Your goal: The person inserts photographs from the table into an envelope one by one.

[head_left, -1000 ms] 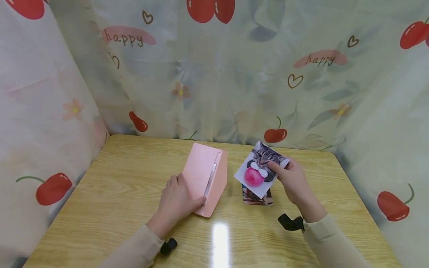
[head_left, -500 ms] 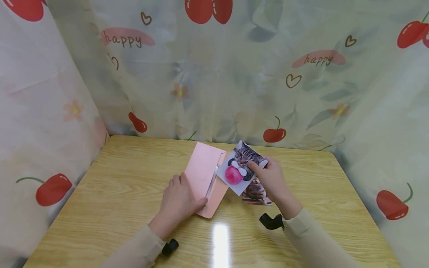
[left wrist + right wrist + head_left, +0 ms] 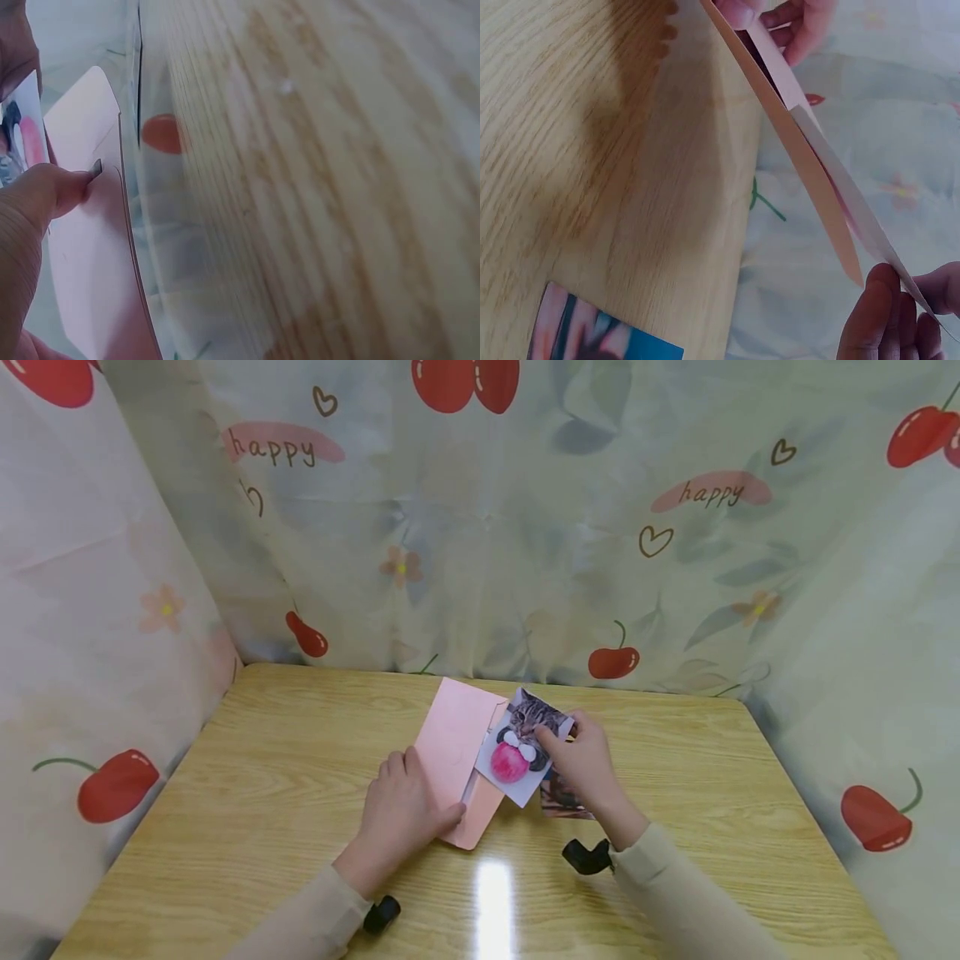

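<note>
A pink envelope [image 3: 456, 722] is held up at a tilt by my left hand [image 3: 397, 818], its flap side facing right. In the left wrist view the thumb [image 3: 64, 187] sits at the mouth of the envelope. My right hand [image 3: 588, 768] pinches a photo [image 3: 512, 760] of a tabby cat with a pink pompom between thumb and fingers. The photo's left corner meets the envelope's opening; in the right wrist view its edge lies between the flap [image 3: 810, 172] and the envelope's body. A second photo [image 3: 604, 330] lies on the table under the right hand, partly hidden.
The wooden table [image 3: 315, 727] has a bright light reflection near its front. Patterned curtains [image 3: 480, 527] with cherries and the word "happy" enclose its back and sides. Black wrist cameras [image 3: 587, 857] hang below both cuffs.
My right hand has carried the cat photo leftward from above the second photo to the envelope's opening, dipping slightly. The left hand and the envelope have barely moved.
</note>
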`<move>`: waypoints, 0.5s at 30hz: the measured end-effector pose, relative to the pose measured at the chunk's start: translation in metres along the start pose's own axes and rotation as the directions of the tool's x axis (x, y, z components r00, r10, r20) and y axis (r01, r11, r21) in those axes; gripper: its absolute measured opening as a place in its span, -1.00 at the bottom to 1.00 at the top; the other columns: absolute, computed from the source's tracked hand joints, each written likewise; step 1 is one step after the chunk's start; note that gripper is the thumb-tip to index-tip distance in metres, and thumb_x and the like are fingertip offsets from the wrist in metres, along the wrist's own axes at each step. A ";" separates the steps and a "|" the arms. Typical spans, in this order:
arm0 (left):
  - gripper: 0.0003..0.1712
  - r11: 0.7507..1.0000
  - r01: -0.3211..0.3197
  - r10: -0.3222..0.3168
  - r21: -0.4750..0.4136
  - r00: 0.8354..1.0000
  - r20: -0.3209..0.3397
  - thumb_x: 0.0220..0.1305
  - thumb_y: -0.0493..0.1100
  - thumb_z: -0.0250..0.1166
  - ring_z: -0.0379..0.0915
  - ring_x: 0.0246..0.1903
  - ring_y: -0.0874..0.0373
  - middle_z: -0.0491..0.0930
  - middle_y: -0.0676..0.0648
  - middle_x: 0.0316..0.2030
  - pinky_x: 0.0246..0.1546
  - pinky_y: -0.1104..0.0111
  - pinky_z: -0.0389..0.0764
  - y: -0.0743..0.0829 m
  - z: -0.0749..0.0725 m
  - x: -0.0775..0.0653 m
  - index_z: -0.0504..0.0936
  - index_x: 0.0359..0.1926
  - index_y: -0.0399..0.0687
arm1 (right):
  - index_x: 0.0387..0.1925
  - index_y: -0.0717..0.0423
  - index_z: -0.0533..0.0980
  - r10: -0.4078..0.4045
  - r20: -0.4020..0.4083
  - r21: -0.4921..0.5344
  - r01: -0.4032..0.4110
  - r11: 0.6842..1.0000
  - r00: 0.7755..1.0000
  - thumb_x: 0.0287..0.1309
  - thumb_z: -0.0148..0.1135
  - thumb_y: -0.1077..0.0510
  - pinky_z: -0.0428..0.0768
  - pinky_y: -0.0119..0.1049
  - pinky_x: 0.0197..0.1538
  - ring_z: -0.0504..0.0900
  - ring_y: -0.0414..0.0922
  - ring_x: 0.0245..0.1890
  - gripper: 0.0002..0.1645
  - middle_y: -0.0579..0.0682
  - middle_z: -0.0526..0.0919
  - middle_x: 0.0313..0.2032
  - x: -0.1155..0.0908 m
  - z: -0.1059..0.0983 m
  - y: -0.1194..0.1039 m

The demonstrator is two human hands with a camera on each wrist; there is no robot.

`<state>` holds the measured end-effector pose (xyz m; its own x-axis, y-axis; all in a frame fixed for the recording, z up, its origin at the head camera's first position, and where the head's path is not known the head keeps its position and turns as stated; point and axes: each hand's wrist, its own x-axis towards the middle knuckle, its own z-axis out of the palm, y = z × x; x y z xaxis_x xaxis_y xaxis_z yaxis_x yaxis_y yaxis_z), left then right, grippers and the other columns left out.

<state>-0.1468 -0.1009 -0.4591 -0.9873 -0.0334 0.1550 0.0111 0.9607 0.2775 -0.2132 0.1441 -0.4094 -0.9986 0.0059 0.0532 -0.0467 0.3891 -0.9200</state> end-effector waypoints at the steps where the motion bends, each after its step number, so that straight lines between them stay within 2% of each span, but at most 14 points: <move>1: 0.30 1.000 0.001 -0.001 -0.002 1.000 0.001 -0.23 0.53 0.32 0.35 -0.16 -0.13 0.36 -0.33 -0.12 -0.22 0.08 0.53 0.000 0.000 0.000 0.26 0.20 -0.50 | -0.28 0.17 0.43 -0.003 0.006 -0.009 0.003 1.000 1.000 0.17 0.31 -0.02 0.60 -0.26 -0.39 0.60 -0.07 -0.33 -0.65 0.11 0.60 -0.23 0.000 0.001 0.001; 3: 0.33 1.000 0.005 -0.005 -0.005 1.000 0.006 -0.23 0.54 0.31 0.35 -0.14 -0.13 0.36 -0.34 -0.10 -0.20 0.07 0.53 -0.001 0.001 0.001 0.23 0.23 -0.51 | -0.30 0.16 0.42 -0.009 0.020 -0.035 0.010 0.999 1.000 0.17 0.32 -0.02 0.56 -0.30 -0.40 0.57 -0.11 -0.36 -0.65 0.09 0.61 -0.24 0.000 0.004 0.001; 6: 0.34 1.000 0.010 -0.010 -0.004 1.000 0.008 -0.23 0.55 0.30 0.34 -0.13 -0.13 0.35 -0.33 -0.08 -0.20 0.08 0.52 -0.001 0.002 0.002 0.22 0.24 -0.50 | -0.31 0.15 0.42 -0.001 0.060 -0.053 0.004 0.999 0.998 0.16 0.32 -0.03 0.49 -0.28 -0.54 0.51 -0.11 -0.56 -0.65 0.06 0.61 -0.32 -0.001 0.007 0.002; 9: 0.34 1.000 0.012 -0.012 -0.005 1.000 0.008 -0.24 0.55 0.31 0.34 -0.14 -0.13 0.35 -0.33 -0.08 -0.19 0.09 0.52 -0.002 0.002 0.003 0.22 0.24 -0.48 | -0.30 0.13 0.42 0.012 0.106 -0.086 -0.003 0.996 0.994 0.16 0.33 -0.05 0.43 -0.26 -0.59 0.43 -0.11 -0.70 -0.63 0.06 0.57 -0.43 -0.002 0.011 0.002; 15: 0.35 1.000 0.013 -0.013 -0.015 1.000 -0.001 -0.26 0.55 0.33 0.34 -0.13 -0.13 0.36 -0.33 -0.09 -0.18 0.09 0.52 -0.004 0.002 0.002 0.23 0.23 -0.50 | -0.31 0.10 0.42 0.025 0.161 -0.128 -0.004 0.992 0.987 0.16 0.33 -0.06 0.42 -0.28 -0.56 0.39 -0.15 -0.68 -0.65 -0.02 0.48 -0.56 -0.005 0.015 0.003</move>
<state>-0.1493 -0.1039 -0.4618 -0.9873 -0.0461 0.1524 0.0007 0.9560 0.2935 -0.2089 0.1313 -0.4188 -0.9905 -0.1332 -0.0328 -0.0392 0.5041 -0.8627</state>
